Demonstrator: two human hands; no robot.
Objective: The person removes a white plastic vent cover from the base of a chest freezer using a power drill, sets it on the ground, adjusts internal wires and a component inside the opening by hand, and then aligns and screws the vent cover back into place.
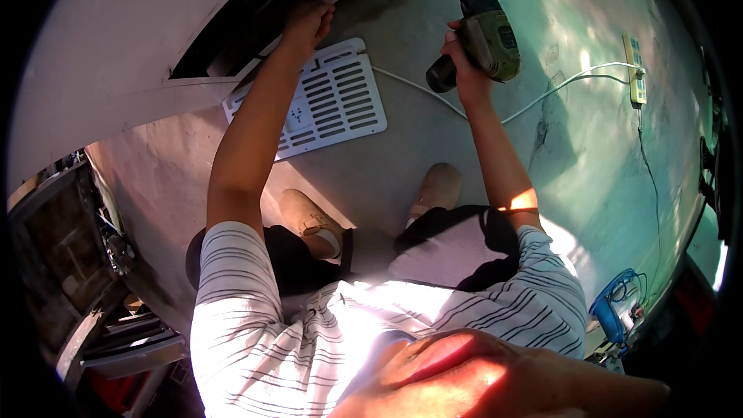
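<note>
Left hand at panel edge (right hand gripping drill)

This looks like a repair workshop or work yard. The bare concrete floor is cracked and stained, with a power strip and its white cable lying loose on it. A detached white vent grille rests beside a large white appliance casing, a cordless drill is in use, and cluttered metal shelving stands at the left.
</note>
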